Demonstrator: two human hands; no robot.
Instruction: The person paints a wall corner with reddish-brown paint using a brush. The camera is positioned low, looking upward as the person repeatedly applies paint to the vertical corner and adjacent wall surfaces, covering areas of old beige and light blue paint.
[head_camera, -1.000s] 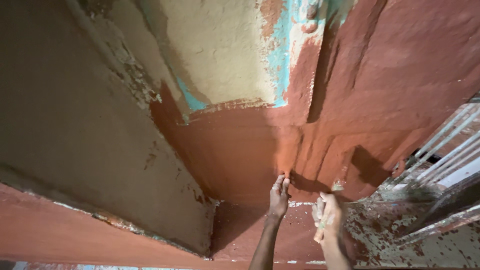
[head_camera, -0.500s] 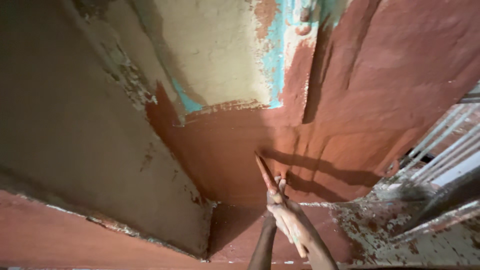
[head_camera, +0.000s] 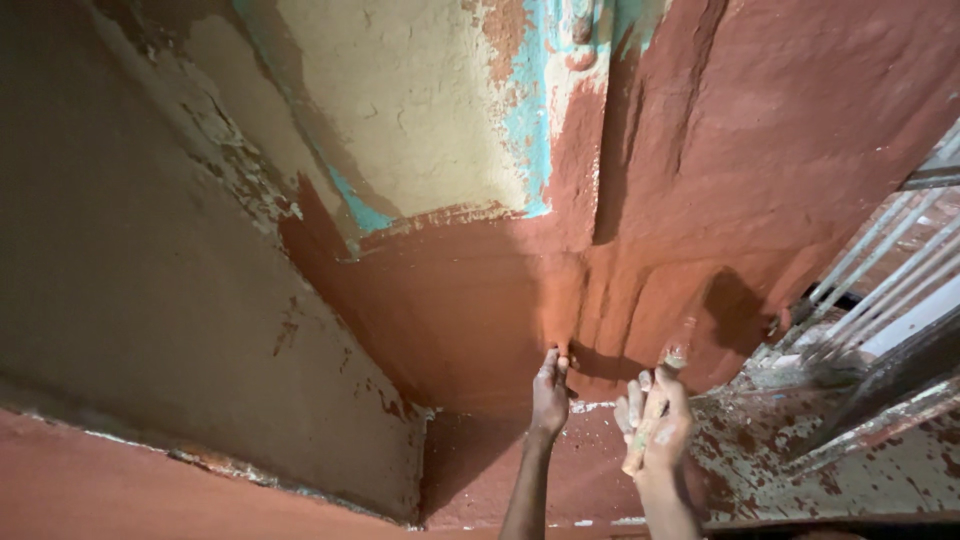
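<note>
My right hand (head_camera: 655, 425), speckled with paint, is closed around the pale handle of a paintbrush (head_camera: 672, 358), whose bristles point up at the red-brown painted wall (head_camera: 700, 200). My left hand (head_camera: 550, 392) is raised beside it, fingertips resting on the wet red-brown surface just below a lighter streak; it holds nothing. The two hands are a short way apart.
Above the red-brown area, a patch of beige plaster (head_camera: 400, 110) with turquoise streaks (head_camera: 525, 120) is unpainted. A dull brown slab (head_camera: 130, 250) slopes at the left. White metal window bars (head_camera: 880, 290) and a paint-spattered sill (head_camera: 800, 450) stand at the right.
Half a second ago the brush reached up and left across my left hand. It has since drawn back to the right, and the hands are apart again.
</note>
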